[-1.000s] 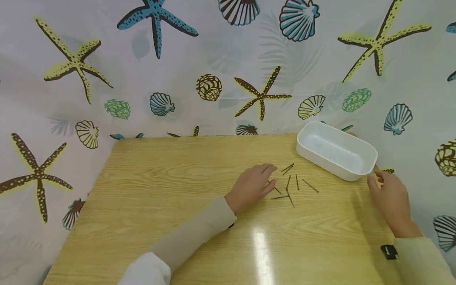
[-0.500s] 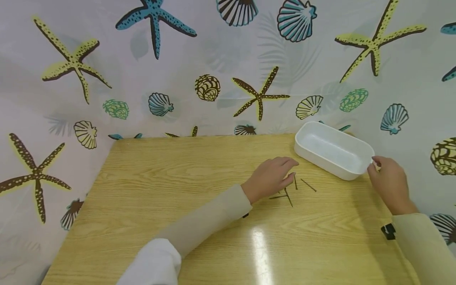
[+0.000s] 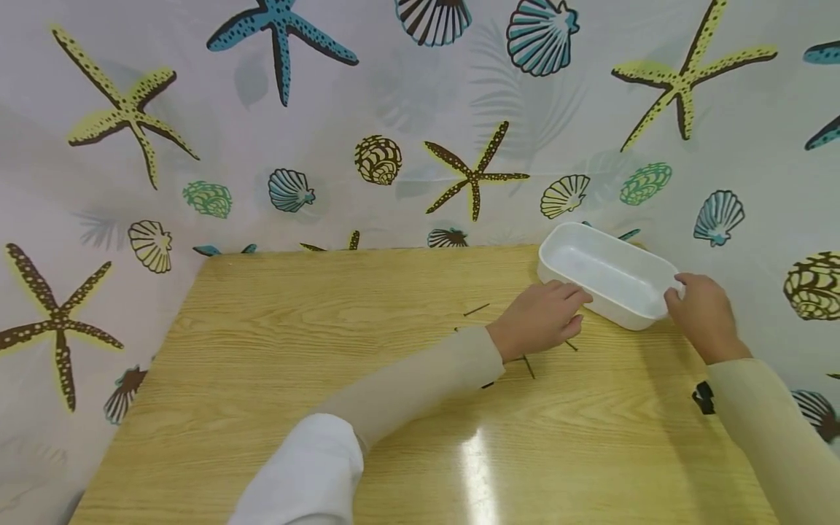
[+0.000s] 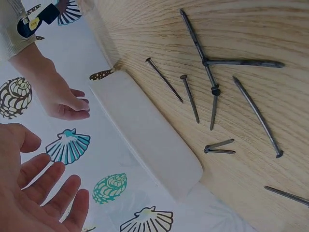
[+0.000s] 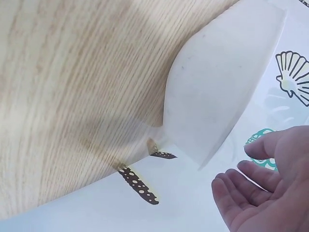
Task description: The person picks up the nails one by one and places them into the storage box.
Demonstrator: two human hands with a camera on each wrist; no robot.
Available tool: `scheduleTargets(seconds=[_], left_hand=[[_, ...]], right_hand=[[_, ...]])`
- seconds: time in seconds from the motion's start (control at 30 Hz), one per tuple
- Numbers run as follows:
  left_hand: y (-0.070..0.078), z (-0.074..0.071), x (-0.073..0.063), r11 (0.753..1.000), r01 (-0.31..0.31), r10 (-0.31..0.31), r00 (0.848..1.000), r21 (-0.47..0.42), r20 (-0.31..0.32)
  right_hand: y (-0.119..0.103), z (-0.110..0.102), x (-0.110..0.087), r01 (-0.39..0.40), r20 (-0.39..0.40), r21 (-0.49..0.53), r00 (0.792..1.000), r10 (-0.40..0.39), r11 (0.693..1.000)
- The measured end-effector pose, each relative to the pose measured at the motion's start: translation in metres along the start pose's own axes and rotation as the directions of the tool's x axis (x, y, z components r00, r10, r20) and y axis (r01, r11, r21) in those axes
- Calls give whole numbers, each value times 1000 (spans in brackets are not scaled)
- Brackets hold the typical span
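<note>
A white rectangular box [image 3: 626, 316] with rounded corners stands at the table's back right corner. My left hand [image 3: 541, 319] hovers by its front wall, fingers spread and holding nothing in the left wrist view. Beyond the box's right end is my right hand [image 3: 704, 319], thumb and fingertips close to the rim. In the right wrist view a gap shows between its loosely bent fingers [image 5: 248, 188] and the box. Several dark metal nails [image 4: 258, 116] lie scattered on the table in front of the box, some crossing each other. My left hand and forearm hide part of them in the head view.
The wooden table [image 3: 295, 328] ends at the back and right against a light cloth [image 3: 394, 87] printed with starfish and shells. A dark strap piece [image 3: 704, 398] sits at the right cuff.
My left hand has moved right, from over the nails to the box's front side. The right hand has moved forward along the box's right end. The box stays on the table.
</note>
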State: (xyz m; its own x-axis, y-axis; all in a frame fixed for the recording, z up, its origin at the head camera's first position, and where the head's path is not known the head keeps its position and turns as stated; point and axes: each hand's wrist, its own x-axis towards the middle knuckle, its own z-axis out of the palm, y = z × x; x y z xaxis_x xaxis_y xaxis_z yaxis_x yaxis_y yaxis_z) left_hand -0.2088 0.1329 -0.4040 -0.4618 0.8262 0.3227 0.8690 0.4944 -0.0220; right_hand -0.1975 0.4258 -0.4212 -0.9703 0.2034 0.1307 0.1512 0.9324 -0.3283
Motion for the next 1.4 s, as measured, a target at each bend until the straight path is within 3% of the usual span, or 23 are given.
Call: scheduleTargets(seconds=[0.3,0.57,0.97,1.27,1.4], left_hand=[[12,11,25,999,46,-47,996,15,74],[17,21,39,991,131,-136,976,37,172],[2,59,54,977,149,-172,973,150,156],[-8,74,59,984,157,-173,961,90,214],[-16,74,61,983,166,-179,959,74,219]], right_hand=[[2,6,15,17,-9,-55,1000,-18,998],[5,9,22,-40,10,-109,999,41,993],[10,8,28,-103,85,-84,990,110,991],[18,7,24,-118,131,-42,984,122,992],[17,8,27,-147,127,-10,981,147,989]])
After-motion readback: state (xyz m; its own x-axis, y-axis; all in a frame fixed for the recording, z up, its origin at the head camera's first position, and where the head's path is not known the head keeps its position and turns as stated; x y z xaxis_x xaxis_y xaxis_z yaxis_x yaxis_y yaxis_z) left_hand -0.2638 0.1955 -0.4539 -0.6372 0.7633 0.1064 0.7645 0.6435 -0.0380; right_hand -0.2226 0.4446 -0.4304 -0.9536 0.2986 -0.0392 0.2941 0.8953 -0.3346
